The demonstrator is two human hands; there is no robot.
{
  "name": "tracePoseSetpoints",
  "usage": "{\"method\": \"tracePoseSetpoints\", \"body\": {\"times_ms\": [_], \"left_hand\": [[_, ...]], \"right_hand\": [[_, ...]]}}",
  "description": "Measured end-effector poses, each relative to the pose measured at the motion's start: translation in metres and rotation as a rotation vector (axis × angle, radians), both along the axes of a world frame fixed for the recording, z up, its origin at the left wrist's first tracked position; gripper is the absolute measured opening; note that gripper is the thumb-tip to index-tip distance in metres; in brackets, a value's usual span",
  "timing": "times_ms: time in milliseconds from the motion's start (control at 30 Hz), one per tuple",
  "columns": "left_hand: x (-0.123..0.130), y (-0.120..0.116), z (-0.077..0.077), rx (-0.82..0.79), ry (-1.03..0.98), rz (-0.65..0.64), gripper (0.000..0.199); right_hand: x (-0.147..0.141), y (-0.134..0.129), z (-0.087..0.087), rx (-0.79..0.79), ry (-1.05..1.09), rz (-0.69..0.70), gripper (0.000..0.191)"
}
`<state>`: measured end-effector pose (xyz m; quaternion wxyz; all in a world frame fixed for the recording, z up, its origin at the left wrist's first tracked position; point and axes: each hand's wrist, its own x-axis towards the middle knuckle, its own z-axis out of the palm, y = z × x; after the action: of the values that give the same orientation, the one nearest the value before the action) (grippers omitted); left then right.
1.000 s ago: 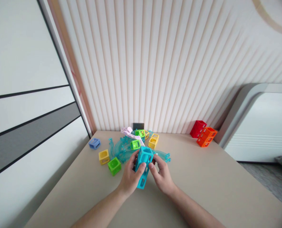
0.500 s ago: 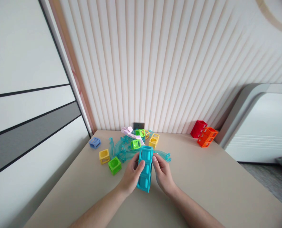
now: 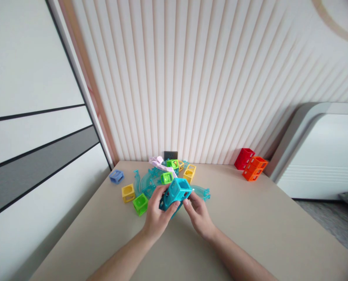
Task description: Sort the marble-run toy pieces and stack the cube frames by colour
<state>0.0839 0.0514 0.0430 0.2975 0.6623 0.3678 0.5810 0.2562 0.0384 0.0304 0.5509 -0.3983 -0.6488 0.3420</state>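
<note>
A stack of turquoise open-sided cube blocks (image 3: 180, 189) is held up over the table, one open end tipped towards me. My left hand (image 3: 156, 214) wraps round its left side, thumb across the near face. On the other side, my right hand (image 3: 200, 216) grips the stack, thumb in front and fingertips partly hidden behind it. Just left of my left hand sits a green cube block (image 3: 140, 204), with a yellow cube block (image 3: 128, 192) beyond it. Clear turquoise track pieces (image 3: 201, 192) lie behind the hands, partly covered by them.
Further back are a green cube (image 3: 167, 178), a yellow block (image 3: 189, 173) and lilac pieces (image 3: 161, 164). A blue cube (image 3: 116, 176) lies near the left edge. Orange blocks (image 3: 254, 169) and red blocks (image 3: 244, 159) stand at back right, close to the ribbed wall (image 3: 174, 78).
The turquoise stack has been tilted, so its top end now points towards me and its length looks foreshortened. Both hands have turned with it and keep hold.
</note>
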Motion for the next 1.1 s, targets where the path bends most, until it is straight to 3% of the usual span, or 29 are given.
{"method": "tracePoseSetpoints", "body": {"times_ms": [267, 400, 500, 667, 867, 1000, 1100], "left_hand": [[-0.003, -0.002, 0.004, 0.074, -0.006, -0.045, 0.039], [-0.002, -0.005, 0.004, -0.047, -0.064, -0.067, 0.050], [-0.001, -0.006, 0.005, -0.158, -0.113, -0.089, 0.047], [0.000, -0.006, 0.009, -0.140, -0.078, -0.118, 0.035], [-0.003, -0.009, 0.012, -0.151, -0.101, -0.158, 0.036], [-0.002, -0.004, 0.006, -0.277, -0.220, -0.196, 0.044], [0.003, 0.000, 0.005, -0.455, -0.454, -0.192, 0.050]], "right_hand": [[0.003, -0.004, 0.000, 0.075, -0.017, 0.054, 0.039], [0.004, -0.005, 0.003, 0.108, -0.030, 0.041, 0.040], [0.004, -0.005, 0.004, 0.149, -0.045, 0.018, 0.038], [0.005, -0.006, -0.001, 0.190, -0.066, -0.012, 0.039], [0.005, -0.006, -0.005, 0.224, -0.086, -0.018, 0.040], [0.003, -0.006, 0.001, 0.241, -0.093, -0.012, 0.038], [0.000, -0.007, 0.008, 0.249, -0.144, 0.030, 0.045]]}}
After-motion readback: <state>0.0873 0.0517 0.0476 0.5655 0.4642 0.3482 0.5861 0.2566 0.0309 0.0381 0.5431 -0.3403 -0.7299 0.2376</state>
